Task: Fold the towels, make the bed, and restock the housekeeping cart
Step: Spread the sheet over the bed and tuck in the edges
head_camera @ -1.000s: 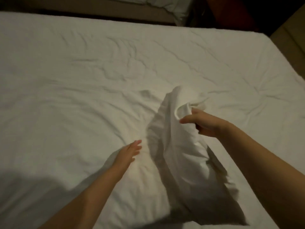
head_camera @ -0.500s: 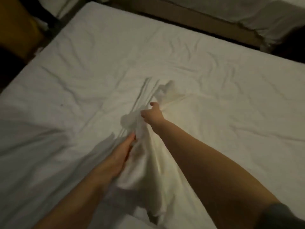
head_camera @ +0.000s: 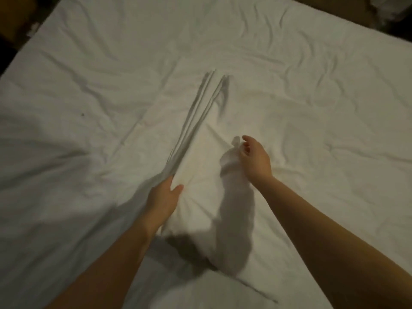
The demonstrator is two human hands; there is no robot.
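Observation:
A white cloth [head_camera: 200, 139] is held stretched just above the wrinkled white bed sheet [head_camera: 89, 63]. Its layered edge runs as a taut line from the middle of the bed down to my left hand [head_camera: 165, 195], which grips that edge at its near end. My right hand [head_camera: 254, 157] pinches another corner of the cloth between thumb and fingers, a little to the right and farther away. From that corner a fold of the cloth hangs down toward me. Both forearms reach in from the bottom of the view.
The bed's left edge [head_camera: 29, 52] runs diagonally at the upper left, with dark floor [head_camera: 13, 23] beyond it. Another bed's edge with white linen [head_camera: 396, 7] shows at the top right. A small dark speck [head_camera: 83, 114] lies on the sheet at left.
The cloth hung bunched from my right hand alone; my left hand then took hold, and both hands have drawn apart, pulling its edge out straight. My view has swung left and down.

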